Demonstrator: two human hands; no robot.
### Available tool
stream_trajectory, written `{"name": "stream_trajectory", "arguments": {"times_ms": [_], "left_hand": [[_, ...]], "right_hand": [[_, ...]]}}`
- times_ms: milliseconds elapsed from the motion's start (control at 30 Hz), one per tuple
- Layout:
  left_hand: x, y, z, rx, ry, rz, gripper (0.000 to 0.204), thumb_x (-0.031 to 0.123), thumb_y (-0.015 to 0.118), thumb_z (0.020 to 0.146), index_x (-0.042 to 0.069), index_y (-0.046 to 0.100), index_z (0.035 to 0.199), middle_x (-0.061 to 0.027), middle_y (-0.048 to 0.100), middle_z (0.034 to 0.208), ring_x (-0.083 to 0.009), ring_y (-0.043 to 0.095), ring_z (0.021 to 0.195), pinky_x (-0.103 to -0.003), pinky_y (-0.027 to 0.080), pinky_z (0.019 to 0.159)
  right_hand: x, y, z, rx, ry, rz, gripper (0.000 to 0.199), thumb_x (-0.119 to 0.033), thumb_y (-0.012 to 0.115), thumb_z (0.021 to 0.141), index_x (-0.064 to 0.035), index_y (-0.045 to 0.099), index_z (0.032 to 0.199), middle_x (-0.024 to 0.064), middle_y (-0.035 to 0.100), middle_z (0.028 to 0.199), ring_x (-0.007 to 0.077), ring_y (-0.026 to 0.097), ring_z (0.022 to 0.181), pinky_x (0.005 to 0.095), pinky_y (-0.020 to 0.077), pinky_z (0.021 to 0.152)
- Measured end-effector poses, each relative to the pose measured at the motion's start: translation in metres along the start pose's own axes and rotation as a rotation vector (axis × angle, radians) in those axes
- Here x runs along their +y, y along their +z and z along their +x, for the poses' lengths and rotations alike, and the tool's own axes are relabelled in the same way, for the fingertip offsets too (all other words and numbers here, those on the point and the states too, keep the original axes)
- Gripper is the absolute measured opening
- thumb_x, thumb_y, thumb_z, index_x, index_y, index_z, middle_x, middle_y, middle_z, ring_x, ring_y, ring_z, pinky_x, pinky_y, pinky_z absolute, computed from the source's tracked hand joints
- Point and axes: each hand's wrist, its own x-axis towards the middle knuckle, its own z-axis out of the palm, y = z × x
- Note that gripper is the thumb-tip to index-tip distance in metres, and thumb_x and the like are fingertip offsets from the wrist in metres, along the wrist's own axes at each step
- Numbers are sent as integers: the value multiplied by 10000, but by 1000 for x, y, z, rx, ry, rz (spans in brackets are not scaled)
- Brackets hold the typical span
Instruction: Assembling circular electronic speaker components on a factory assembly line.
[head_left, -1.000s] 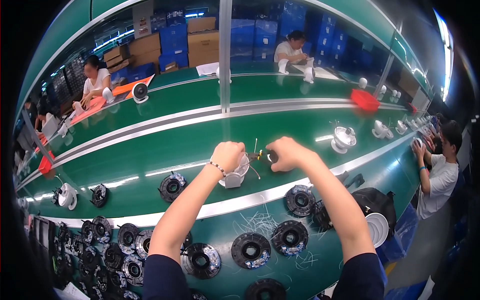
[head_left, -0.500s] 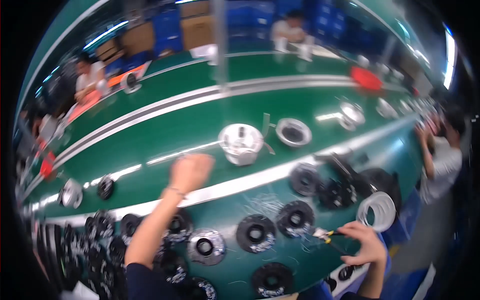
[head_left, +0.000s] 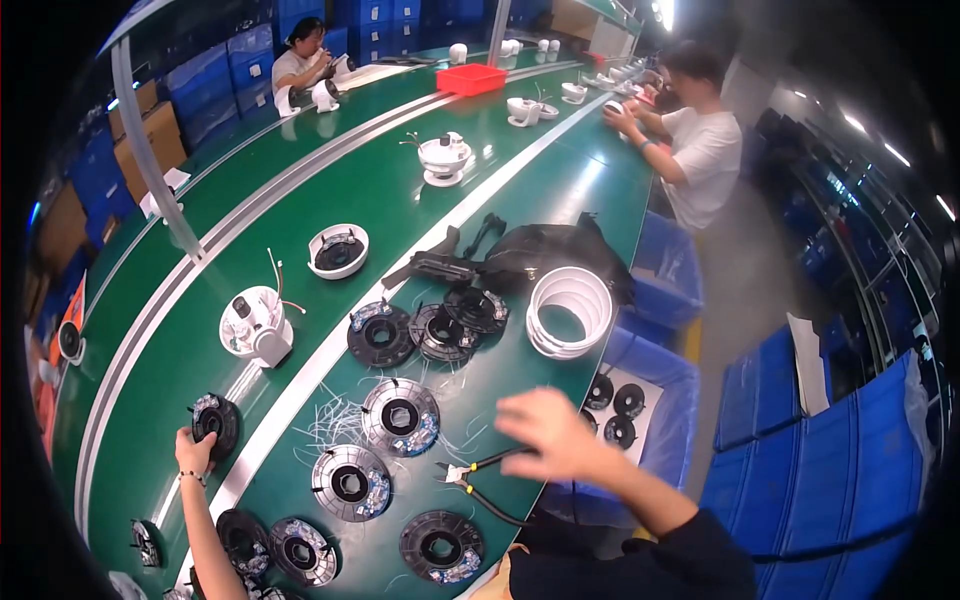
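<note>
**Head view: two hands spread across a green bench of black discs**

Head camera shows the left hand closed around the lower edge of a black disc on the green table. Over the near edge, the right hand is blurred, its fingers curled loosely at the black handles of the pliers; whether they grip cannot be told. Just beyond it stands a stack of white rings.

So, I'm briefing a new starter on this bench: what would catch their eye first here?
Probably the stack of white rings at the green table's right edge, above scattered black round parts. Nearer, the right hand is at the pliers; the left hand touches a black disc.
</note>
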Motion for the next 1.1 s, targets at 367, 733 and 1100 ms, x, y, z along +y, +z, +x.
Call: {"name": "stream_trajectory", "arguments": {"times_ms": [367,733,1100], "left_hand": [[52,-84,-107,-172,-9,-1176,207,62,509,829,2,526,1026,-54,591,942,-134,574,844,-268,473,732],[109,-97,-286,-434,-266,-1714,426,-56,432,785,-26,399,1209,-128,504,1176,-211,496,1098,-357,402,948],[109,-63,-342,-152,-162,-1627,296,153,402,925,-44,511,1116,-81,603,1004,-119,583,880,-231,457,770]], "right_hand": [[170,-66,96,-75,210,-532,102,-66,580,642,-73,655,712,119,571,738,300,581,747,399,478,703],[42,-102,125,262,384,118,630,118,372,599,18,472,1212,124,589,1066,142,574,892,277,461,740],[-166,65,101,-445,130,1571,723,10,473,622,80,264,1311,166,402,1283,218,389,1203,328,272,1020]]}}
